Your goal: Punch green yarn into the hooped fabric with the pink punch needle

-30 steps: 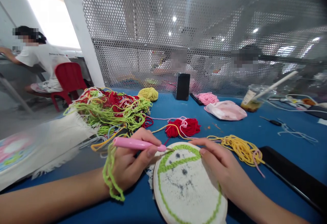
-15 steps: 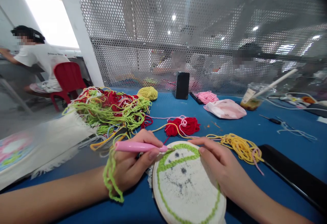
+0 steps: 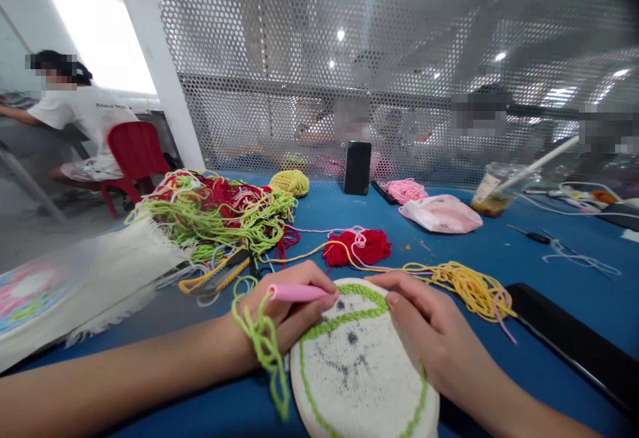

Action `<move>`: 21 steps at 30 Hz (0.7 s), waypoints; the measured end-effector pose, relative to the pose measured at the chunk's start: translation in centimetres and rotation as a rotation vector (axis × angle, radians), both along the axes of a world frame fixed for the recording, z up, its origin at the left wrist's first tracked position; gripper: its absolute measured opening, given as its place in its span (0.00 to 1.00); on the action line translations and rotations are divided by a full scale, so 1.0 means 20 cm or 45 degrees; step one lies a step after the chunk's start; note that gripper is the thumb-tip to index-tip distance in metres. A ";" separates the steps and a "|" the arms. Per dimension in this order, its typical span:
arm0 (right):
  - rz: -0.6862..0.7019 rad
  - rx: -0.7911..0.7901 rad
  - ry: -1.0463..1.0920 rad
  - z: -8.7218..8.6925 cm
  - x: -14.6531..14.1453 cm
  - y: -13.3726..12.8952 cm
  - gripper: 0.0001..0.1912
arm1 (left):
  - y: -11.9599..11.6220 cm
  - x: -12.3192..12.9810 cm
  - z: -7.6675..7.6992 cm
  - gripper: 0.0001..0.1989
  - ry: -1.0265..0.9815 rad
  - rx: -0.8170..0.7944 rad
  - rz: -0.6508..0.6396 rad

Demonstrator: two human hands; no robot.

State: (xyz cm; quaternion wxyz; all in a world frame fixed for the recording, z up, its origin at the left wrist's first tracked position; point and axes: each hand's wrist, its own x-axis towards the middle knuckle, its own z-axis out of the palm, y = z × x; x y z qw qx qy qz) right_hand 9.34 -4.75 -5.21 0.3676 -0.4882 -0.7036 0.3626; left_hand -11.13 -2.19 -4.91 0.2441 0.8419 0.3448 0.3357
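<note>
My left hand [image 3: 287,301] is closed round a pink punch needle [image 3: 295,293] at the upper left of the hoop; its tip is hidden behind my fingers. Green yarn [image 3: 267,348] trails from the tool's back end and hangs over my wrist. Along the right rim, my right hand [image 3: 424,315] grips an embroidery hoop [image 3: 294,385] with thumb on top and fingers round the edge. White cloth [image 3: 369,378] stretched in the hoop bears green looped stitching [image 3: 344,318] and dark drawn marks.
A tangled yarn heap [image 3: 214,212] and a yellow-handled cutter [image 3: 219,275] lie left. Red yarn [image 3: 367,248], yellow yarn [image 3: 466,285] and a pink-white bag [image 3: 442,214] are beyond the hoop. A phone [image 3: 357,168] stands upright; a drink cup [image 3: 492,188] is at right.
My left hand and the punch needle have moved right, against the cloth, and the needle shaft is now covered. The green yarn tail swung right. The hoop shifted slightly left.
</note>
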 end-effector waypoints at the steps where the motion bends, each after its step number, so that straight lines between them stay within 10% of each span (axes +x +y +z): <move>1: -0.011 -0.002 0.000 0.00 0.00 0.00 0.12 | 0.00 0.00 0.01 0.08 -0.056 -0.049 0.013; 21: -0.042 -0.012 0.001 0.00 0.00 0.01 0.12 | 0.00 -0.07 -0.07 0.07 -0.451 -0.086 0.020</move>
